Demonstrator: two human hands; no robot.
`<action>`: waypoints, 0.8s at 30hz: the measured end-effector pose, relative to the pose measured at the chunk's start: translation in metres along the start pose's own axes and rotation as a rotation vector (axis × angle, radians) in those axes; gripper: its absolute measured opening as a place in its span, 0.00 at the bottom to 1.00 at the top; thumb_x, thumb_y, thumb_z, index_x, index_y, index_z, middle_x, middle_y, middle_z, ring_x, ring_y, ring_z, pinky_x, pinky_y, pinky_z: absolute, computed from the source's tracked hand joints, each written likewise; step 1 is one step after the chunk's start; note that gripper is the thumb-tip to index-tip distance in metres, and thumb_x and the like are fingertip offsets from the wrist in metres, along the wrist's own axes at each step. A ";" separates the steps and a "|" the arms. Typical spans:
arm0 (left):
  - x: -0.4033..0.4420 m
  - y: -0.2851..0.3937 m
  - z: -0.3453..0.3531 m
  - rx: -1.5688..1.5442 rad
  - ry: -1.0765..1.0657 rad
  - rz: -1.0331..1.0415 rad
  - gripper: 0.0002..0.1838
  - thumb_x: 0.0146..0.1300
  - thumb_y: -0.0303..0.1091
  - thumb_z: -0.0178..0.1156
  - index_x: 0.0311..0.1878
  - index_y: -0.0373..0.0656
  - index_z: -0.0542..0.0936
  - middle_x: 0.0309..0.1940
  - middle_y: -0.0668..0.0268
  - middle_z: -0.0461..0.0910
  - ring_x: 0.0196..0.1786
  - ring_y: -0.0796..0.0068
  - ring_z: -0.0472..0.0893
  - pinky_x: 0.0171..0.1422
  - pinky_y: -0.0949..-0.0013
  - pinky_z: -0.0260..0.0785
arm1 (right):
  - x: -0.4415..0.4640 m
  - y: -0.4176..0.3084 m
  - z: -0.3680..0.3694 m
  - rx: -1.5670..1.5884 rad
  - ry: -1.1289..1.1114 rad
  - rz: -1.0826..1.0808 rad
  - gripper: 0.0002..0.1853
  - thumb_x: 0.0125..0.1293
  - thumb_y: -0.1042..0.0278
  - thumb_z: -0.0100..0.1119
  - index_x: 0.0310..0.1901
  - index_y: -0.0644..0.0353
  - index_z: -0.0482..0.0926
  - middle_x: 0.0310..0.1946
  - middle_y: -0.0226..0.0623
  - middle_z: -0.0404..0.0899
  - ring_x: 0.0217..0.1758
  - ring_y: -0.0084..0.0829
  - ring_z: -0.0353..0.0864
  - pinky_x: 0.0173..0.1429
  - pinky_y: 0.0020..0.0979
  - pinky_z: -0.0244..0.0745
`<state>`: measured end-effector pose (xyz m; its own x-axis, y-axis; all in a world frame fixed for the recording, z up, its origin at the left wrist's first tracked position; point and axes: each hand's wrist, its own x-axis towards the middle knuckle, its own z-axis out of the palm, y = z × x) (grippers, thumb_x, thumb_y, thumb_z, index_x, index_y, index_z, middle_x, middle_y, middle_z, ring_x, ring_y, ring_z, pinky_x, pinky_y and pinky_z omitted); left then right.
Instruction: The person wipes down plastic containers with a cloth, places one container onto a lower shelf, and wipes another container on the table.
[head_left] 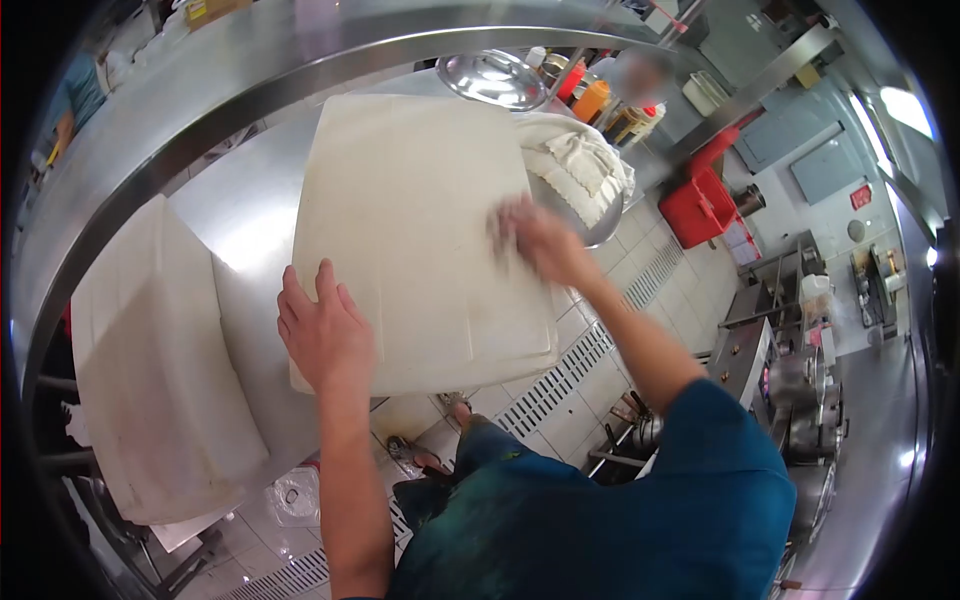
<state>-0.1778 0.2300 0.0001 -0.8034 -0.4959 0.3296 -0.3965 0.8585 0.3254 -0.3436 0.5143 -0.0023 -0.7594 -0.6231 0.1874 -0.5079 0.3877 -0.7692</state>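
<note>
A large cream-white plastic board or upturned bin (415,210), with shallow ridges along its near side, lies on the steel table (255,220). My left hand (330,335) rests at its near left edge, fingers spread and laid on the surface. Over its right side is my right hand (530,235), bent at the wrist and smeared by motion, so its fingers cannot be made out clearly. A crumpled white cloth (585,165) sits in a round metal bowl (603,228) just beyond the right hand.
To the left stands a second cream-white plastic bin (160,370). Behind are a shiny metal lid (492,80) and sauce bottles (592,100). A steel rail (270,75) arches overhead. On the right are a red crate (697,208), floor drain grates (560,378) and pots (797,375) by the stove.
</note>
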 end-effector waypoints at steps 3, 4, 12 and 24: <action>0.002 0.004 -0.001 0.015 -0.014 -0.023 0.18 0.75 0.37 0.49 0.65 0.52 0.74 0.69 0.52 0.66 0.69 0.50 0.68 0.71 0.51 0.62 | 0.136 0.076 -0.031 -0.322 0.148 -0.138 0.15 0.72 0.72 0.48 0.56 0.62 0.80 0.50 0.40 0.84 0.52 0.38 0.82 0.58 0.33 0.75; 0.003 0.004 -0.001 0.025 -0.025 -0.036 0.18 0.75 0.37 0.49 0.65 0.52 0.74 0.69 0.52 0.66 0.69 0.50 0.68 0.71 0.51 0.62 | 0.162 0.062 -0.037 -0.475 0.183 -0.084 0.16 0.71 0.70 0.47 0.54 0.59 0.81 0.42 0.46 0.84 0.43 0.43 0.84 0.51 0.39 0.76; 0.007 0.012 0.006 0.015 -0.004 -0.131 0.18 0.72 0.32 0.51 0.64 0.48 0.74 0.68 0.53 0.65 0.68 0.53 0.68 0.72 0.54 0.59 | 0.050 -0.026 0.026 -0.406 -0.094 -0.160 0.21 0.69 0.74 0.51 0.62 0.49 0.77 0.64 0.41 0.73 0.67 0.49 0.74 0.72 0.43 0.67; 0.000 0.000 0.009 -0.039 0.032 -0.025 0.24 0.60 0.28 0.55 0.62 0.46 0.77 0.67 0.49 0.66 0.66 0.49 0.68 0.69 0.51 0.60 | 0.102 0.014 -0.018 -0.549 -0.039 -0.206 0.19 0.67 0.74 0.50 0.58 0.53 0.80 0.58 0.56 0.77 0.57 0.56 0.78 0.61 0.47 0.75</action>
<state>-0.1821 0.2310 -0.0082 -0.7786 -0.5216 0.3488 -0.3981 0.8403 0.3679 -0.4357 0.4679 0.0168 -0.6127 -0.7431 0.2689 -0.7874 0.5447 -0.2887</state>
